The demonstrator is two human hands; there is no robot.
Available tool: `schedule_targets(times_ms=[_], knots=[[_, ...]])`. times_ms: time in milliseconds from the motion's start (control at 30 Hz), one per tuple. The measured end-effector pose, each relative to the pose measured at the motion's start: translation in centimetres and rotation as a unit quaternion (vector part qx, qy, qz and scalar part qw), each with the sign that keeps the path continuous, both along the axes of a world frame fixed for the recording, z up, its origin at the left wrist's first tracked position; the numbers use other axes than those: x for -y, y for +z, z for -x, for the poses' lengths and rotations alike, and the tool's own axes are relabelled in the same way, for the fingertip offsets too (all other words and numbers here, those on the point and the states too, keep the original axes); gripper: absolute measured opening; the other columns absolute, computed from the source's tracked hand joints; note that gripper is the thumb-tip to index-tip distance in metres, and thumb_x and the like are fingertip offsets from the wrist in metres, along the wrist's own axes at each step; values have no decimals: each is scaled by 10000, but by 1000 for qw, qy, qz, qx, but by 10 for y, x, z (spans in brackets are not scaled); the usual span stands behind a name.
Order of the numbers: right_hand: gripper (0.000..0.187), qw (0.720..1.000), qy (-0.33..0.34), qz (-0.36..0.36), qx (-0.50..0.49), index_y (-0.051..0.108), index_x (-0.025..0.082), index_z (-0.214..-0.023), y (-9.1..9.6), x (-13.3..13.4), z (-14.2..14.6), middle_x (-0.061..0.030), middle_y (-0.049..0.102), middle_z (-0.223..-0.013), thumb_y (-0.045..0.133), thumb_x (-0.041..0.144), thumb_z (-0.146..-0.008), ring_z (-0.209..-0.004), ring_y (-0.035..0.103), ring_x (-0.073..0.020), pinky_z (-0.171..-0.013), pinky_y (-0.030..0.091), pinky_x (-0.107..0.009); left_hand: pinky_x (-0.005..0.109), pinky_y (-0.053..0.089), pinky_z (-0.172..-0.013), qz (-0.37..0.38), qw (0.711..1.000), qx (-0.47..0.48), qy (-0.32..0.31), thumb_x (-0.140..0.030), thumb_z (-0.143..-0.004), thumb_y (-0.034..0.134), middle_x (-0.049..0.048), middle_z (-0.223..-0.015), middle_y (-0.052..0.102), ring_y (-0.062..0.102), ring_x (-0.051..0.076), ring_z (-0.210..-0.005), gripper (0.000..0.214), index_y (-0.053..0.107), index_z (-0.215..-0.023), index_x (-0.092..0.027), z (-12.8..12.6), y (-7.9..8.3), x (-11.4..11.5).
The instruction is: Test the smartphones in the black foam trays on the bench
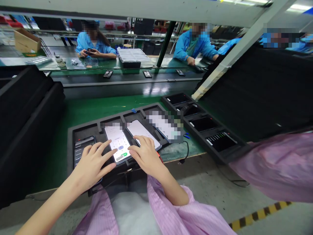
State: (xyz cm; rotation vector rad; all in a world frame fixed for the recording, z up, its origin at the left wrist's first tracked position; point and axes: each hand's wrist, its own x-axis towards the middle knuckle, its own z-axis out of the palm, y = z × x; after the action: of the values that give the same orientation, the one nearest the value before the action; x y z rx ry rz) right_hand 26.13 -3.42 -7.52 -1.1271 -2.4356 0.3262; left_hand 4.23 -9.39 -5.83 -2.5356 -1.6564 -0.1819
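A smartphone [117,138] with a lit white dial pad lies in a dark foam tray [70,143]. My left hand [94,163] is over its left side, fingers spread, with fingertips at the keypad. My right hand [148,156] reaches in from the right, its thumb and fingers extended; the thumb is by the keypad's right edge. Beneath the right fingers lies a second phone [140,129] with a white screen. A phone with a dark menu [83,148] lies left, partly hidden by my left hand. Another bright phone [163,125], partly blurred out, lies at the right.
A second foam tray [195,117] with several dark-screened phones stands at the right. Black padded stacks [29,130] rise at the left. A cable [187,151] hangs over the table's front edge. Beyond, phones lie on a conveyor [127,78], and co-workers in blue sit across.
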Motion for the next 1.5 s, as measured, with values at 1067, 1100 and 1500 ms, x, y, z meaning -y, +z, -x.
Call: schedule_targets(times_ms=[1067, 1100, 1500], knots=[[357, 1000, -17, -6, 17, 639, 239, -1069, 2, -2, 1, -124, 463, -1276, 339, 386, -944, -1168, 386, -257, -961, 319, -441, 470, 419, -808, -21, 999, -6, -37, -471, -913, 312, 96, -1294, 501, 492, 289, -1068, 393, 599, -1133, -318, -2, -1, 0], [359, 999, -24, -3, 24, 628, 239, -1098, 2, -3, 3, -130, 456, -1283, 339, 387, -944, -1173, 383, -263, -966, 316, -448, 472, 419, -809, -18, 999, -6, -36, -469, -912, 313, 97, -1297, 499, 491, 291, -1069, 392, 600, -1132, -319, -2, -1, 0], [416, 994, -64, 6, 84, 563, 207, -1210, 7, -14, 30, -182, 454, -1285, 315, 409, -945, -1141, 414, -295, -931, 336, -474, 463, 443, -792, -21, 999, -9, -35, -449, -911, 321, 114, -1281, 508, 510, 282, -1050, 380, 603, -1124, -310, -3, 4, 1]])
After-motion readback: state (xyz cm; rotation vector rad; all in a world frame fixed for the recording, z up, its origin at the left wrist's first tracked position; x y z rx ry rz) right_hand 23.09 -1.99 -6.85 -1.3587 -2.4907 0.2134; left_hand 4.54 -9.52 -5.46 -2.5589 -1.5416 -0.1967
